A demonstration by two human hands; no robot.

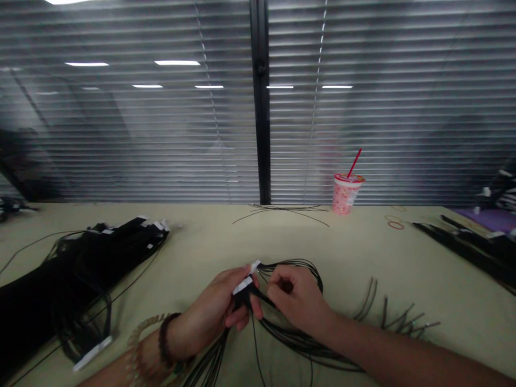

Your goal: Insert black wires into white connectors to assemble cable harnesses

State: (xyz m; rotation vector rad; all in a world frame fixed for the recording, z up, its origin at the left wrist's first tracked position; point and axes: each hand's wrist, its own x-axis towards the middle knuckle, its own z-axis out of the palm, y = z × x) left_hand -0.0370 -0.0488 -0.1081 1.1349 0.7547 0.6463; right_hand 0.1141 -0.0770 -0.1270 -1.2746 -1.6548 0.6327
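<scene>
My left hand [209,306] is closed around a bundle of thin black cables [288,339] over the table. A white wrap [242,285] crosses the bundle by my thumb, and a second white tip [255,266] pokes up just behind it. From there, several cables curve in a loop [310,264] behind my right hand [300,301]. That hand is closed, thumb and forefinger pinched on black cable close to the white wrap; the exact strands are hidden by the fingers. Loose cable ends [403,322] fan out beyond my right forearm.
A large heap of black cables [84,269] with white ends lies at left. More black cable bundles [463,251] lie at right near a purple item [487,219]. At the back are a pink cup [345,196] with a straw, loose wires [282,208] and rubber bands [395,225].
</scene>
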